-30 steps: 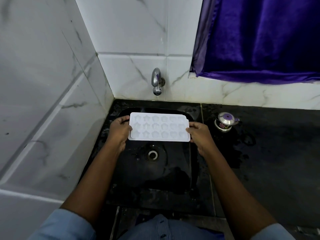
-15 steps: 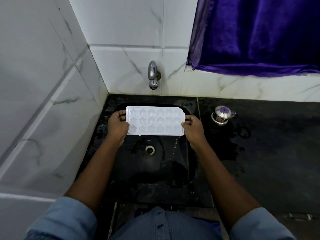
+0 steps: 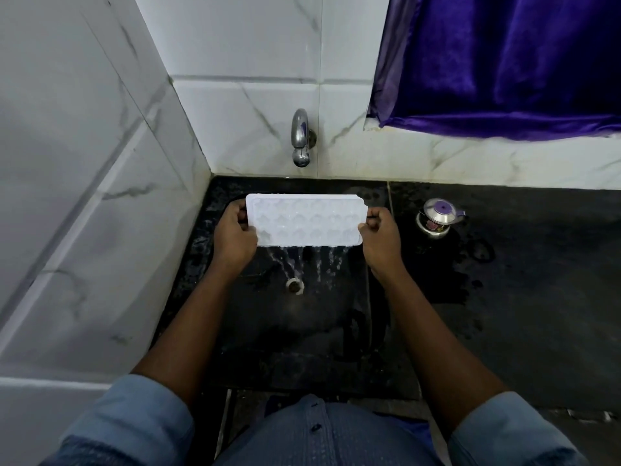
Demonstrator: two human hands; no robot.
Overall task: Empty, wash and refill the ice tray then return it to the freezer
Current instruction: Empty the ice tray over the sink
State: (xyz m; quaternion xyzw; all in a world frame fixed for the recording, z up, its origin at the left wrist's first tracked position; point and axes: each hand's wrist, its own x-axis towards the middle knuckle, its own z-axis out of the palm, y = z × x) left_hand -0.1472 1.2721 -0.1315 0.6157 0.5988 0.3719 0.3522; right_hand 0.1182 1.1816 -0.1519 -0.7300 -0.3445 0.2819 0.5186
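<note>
Ice tray [image 3: 305, 219] held over sink [image 3: 268, 338], long axis left-right, left hand [image 3: 234, 233] gripping left end, right hand [image 3: 381, 234] gripping right end, near edge tipped down, water running toward drain [image 3: 294, 285]; tap [image 3: 300, 137] directly behind tray.

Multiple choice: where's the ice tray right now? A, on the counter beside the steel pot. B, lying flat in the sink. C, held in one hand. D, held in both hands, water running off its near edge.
D: the left hand and right hand grip the ends of the ice tray above the sink, and streams of water fall from its near edge.
</note>
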